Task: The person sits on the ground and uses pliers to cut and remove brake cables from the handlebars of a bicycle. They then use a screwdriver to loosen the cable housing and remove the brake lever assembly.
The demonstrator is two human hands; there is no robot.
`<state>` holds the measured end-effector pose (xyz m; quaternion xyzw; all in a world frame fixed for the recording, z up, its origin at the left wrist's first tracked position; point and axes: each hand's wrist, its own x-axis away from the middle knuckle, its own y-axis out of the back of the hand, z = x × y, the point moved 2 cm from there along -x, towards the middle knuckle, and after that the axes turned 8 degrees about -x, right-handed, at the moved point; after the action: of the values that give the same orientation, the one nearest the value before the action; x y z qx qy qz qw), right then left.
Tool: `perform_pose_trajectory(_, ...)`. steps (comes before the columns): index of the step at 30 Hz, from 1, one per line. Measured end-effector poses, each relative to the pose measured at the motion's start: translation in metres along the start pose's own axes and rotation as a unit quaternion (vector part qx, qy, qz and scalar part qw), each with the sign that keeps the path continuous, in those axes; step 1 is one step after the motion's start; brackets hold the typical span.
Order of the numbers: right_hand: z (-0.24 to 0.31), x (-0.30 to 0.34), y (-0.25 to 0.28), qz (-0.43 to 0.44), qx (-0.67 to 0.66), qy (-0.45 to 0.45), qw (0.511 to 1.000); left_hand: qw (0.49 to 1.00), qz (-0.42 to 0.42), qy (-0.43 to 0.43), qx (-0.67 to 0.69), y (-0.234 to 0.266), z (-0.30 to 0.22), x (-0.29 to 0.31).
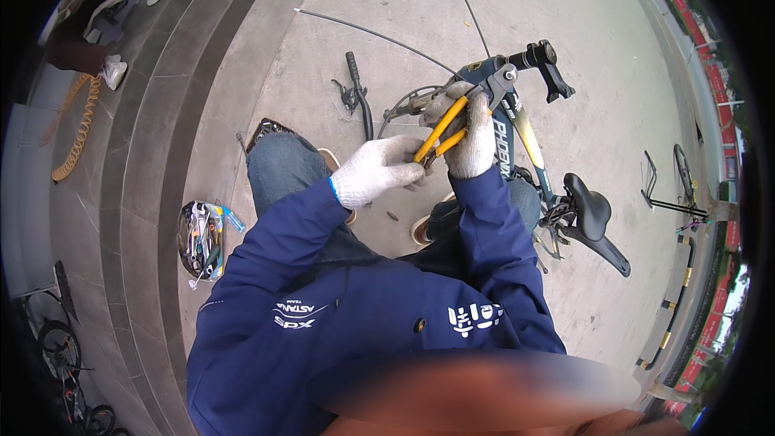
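At the far left, parked bicycles [60, 347] stood in the lower corner, and above them a coiled orange hose [78, 133] hung near the white shoes [115, 71] of another person. Next came grey stone steps [141, 218], then a tray of hand tools [200, 242] with a slim blue item [234, 220] just beside it. Farther right, a black handlebar section with a brake lever [361, 93] lay on the pavement, and a dark cable housing [379, 35] slanted past it toward the hands. The left hand [375, 171], in a white knit glove, had its fingers gathered at the ends of the yellow-handled cutters [441, 129]; whether they gripped could not be told. The right hand [475, 137], gloved too, held the cutters, its fingers clamped around the handles, the metal head pointing up and right in front of the bicycle frame [529, 141]. That frame's black saddle [592, 208] sat lower right. At the far right, another bicycle [684, 178] stood near a black-and-yellow barrier rail [666, 337].
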<state>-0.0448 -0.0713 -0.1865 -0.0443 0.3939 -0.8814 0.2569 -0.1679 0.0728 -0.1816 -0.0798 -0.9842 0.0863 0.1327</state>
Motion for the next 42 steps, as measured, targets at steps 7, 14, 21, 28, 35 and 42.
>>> perform_pose_trajectory(7, -0.002, 0.01, 0.011, -0.065, -0.032, 0.05, 0.996, 0.996, -0.021, 0.05, -0.074, -0.003, -0.005, -0.005)
perform_pose_trajectory(14, 0.006, 0.024, 0.03, -0.152, 0.122, -0.036, 0.98, 0.997, -0.052, 0.033, -0.053, -0.006, -0.008, -0.003)
perform_pose_trajectory(21, 0.01, 0.031, 0.02, -0.119, 0.08, -0.028, 0.989, 0.998, -0.049, 0.044, -0.01, -0.004, 0.001, -0.006)
perform_pose_trajectory(28, 0.009, 0.034, 0.016, -0.153, 0.107, -0.009, 0.982, 1.0, -0.017, 0.018, 0.012, 0.003, 0.009, -0.005)
perform_pose_trajectory(35, 0.001, 0.035, 0.017, -0.148, 0.017, -0.057, 0.987, 0.996, -0.023, 0.038, 0.078, 0.007, 0.02, -0.008)
perform_pose_trajectory(42, -0.009, 0.037, 0.019, -0.161, -0.056, -0.11, 0.979, 0.994, -0.007, 0.044, 0.1, 0.009, 0.029, -0.008)
